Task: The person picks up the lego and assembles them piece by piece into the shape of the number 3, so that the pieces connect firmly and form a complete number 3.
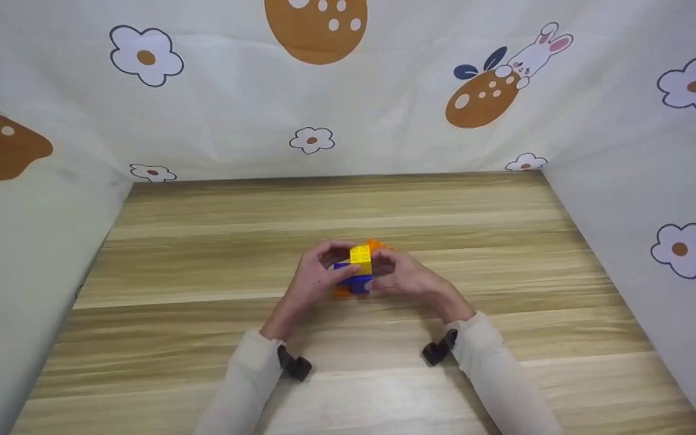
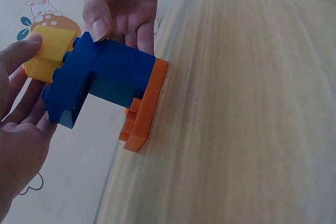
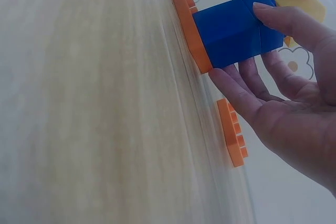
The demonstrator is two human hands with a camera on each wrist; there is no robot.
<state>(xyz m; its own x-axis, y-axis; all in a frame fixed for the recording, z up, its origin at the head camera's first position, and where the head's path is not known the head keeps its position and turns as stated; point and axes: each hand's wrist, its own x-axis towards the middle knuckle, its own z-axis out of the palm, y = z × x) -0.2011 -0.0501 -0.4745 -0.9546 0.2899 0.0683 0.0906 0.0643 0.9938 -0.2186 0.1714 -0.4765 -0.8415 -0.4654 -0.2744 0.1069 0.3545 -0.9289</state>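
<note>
My left hand (image 1: 313, 279) pinches a yellow toy brick (image 2: 51, 53), its thumb lying on the brick's side. The yellow brick sits over an upper blue brick (image 2: 72, 80), slightly tilted in the left wrist view. Whether the two are fully pressed together, I cannot tell. Under that, another blue brick (image 3: 226, 32) stands upright on a thin orange studded plate (image 2: 149, 109) on the table. My right hand (image 1: 411, 279) holds the blue bricks, thumb on the near side and fingers behind, one fingertip close to the orange plate.
Another orange studded plate (image 3: 231, 134) lies on the table just behind my right hand. Around the work spreads a wood-grain table (image 1: 203, 254). Cloth walls (image 1: 215, 103) with flower and rabbit prints enclose its back and sides.
</note>
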